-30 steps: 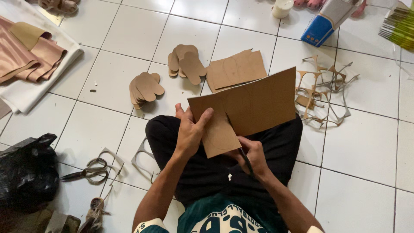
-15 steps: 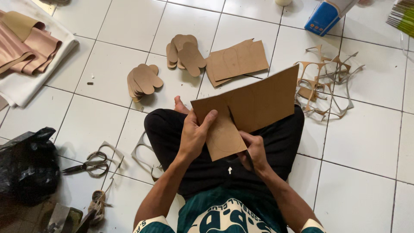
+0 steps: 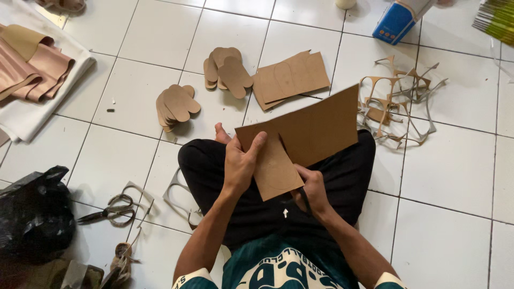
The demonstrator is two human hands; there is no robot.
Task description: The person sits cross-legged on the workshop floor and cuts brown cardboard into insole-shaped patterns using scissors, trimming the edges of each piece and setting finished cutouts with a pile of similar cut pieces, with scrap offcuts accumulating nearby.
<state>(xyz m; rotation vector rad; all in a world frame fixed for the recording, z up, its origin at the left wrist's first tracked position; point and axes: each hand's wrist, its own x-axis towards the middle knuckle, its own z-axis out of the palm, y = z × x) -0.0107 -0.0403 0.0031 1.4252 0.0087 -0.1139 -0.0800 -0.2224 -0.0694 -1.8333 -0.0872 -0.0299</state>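
Observation:
I sit cross-legged on a white tiled floor. My left hand (image 3: 241, 163) grips the near left part of a brown cardboard sheet (image 3: 316, 128) held over my lap. My right hand (image 3: 312, 188) is under the sheet's lower edge, closed around dark scissors (image 3: 305, 200) whose blades are hidden in the cut. A partly cut flap of the sheet (image 3: 276, 171) hangs toward me, with a faint drawn outline on it.
Two piles of sole-shaped cardboard cutouts (image 3: 176, 104) (image 3: 227, 69) and flat marked sheets (image 3: 292, 77) lie ahead. Offcut scraps (image 3: 399, 104) lie right. Spare scissors (image 3: 110, 211) and a black bag (image 3: 32, 214) lie left; folded pink material (image 3: 32, 67) far left; blue box (image 3: 396, 21).
The view has shifted slightly. My hands keep hold of the sheet, which sits a little lower and more turned, and the cut flap looks longer.

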